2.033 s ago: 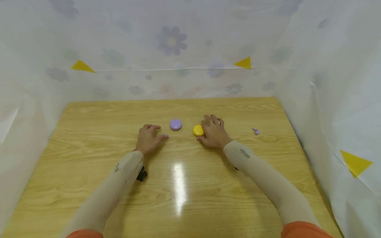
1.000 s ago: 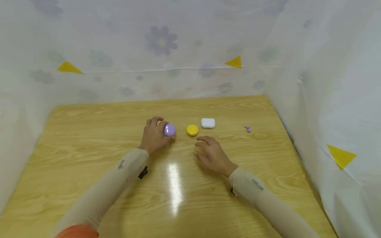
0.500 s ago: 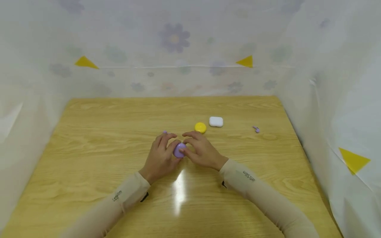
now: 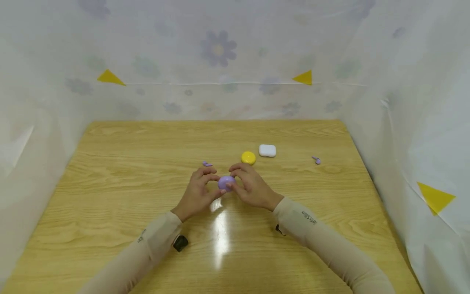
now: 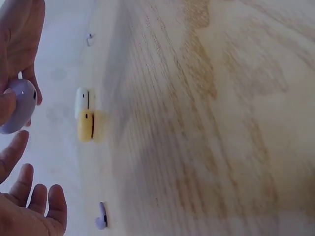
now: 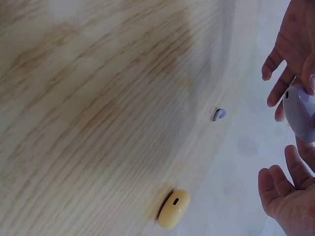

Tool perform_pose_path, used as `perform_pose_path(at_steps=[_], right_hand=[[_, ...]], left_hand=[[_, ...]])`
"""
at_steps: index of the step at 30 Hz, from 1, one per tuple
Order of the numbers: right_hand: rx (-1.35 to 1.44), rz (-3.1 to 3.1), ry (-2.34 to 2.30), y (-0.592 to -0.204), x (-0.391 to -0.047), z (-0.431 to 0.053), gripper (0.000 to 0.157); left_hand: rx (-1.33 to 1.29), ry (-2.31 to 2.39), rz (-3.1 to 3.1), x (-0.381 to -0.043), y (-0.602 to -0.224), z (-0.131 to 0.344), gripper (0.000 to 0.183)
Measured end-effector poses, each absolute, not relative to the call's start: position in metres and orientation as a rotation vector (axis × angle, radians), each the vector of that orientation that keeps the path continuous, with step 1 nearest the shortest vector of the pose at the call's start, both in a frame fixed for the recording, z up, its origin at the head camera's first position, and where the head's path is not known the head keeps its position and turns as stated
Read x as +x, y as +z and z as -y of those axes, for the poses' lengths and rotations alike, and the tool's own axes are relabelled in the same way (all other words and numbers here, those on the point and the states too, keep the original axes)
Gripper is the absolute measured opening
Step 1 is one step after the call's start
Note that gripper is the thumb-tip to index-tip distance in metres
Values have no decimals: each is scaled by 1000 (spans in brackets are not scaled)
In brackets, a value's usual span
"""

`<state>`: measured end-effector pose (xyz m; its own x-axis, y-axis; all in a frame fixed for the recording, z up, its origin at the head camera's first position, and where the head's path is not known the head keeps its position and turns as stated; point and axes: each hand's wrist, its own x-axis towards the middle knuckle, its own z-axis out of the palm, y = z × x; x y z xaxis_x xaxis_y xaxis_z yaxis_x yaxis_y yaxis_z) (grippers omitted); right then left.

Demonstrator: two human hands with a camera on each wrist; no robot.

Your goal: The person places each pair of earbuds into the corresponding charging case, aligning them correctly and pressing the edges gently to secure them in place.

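Note:
A round, glossy purple earbud case [image 4: 226, 183] is held off the table between both hands, in front of the body. My left hand [image 4: 198, 192] pinches its left side between thumb and index finger, the other fingers spread loosely. On the other side my right hand [image 4: 255, 190] grips it, with the thumb on the case's face. The case's lid looks closed; a small dark mark shows on its edge in the right wrist view. A purple earbud [image 4: 207, 164] lies just beyond the left fingertips. Another purple earbud [image 4: 316, 160] lies far to the right.
Behind the right hand sit a yellow round earbud case [image 4: 248, 158] and a white earbud case [image 4: 267, 150], side by side. The wood-grain table [image 4: 147, 151] is bounded by white flower-print sheeting [image 4: 165, 61] at the back and sides.
The right hand let go of the white case beside the yellow one. The left hand picked up the purple case and brought it nearer, where the right hand took hold too; its tilt has changed.

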<state>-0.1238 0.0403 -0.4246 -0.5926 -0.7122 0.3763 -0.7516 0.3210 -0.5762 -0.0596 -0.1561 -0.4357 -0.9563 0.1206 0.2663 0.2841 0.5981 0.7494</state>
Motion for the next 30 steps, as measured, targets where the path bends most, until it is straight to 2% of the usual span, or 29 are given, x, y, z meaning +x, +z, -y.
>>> perform_pose_path(at_steps=[6,13,23,30], right_hand=[[1446,2477,1169,-426,-124,-36,17],[1494,2523,1137,-428,-131,-28,13],[1339,2891,1429,-424,-177,-8,31],[1607,2950,740,-434,-212,24,33]], left_hand=[[-193,-1543,2666,-57,-438,158,24],[-187,-1563,2626,-54,-441,160,21],[-99,-1516,2618,-52,-443,165,23],[-79,-1535,2638,-50,-448,165,20]])
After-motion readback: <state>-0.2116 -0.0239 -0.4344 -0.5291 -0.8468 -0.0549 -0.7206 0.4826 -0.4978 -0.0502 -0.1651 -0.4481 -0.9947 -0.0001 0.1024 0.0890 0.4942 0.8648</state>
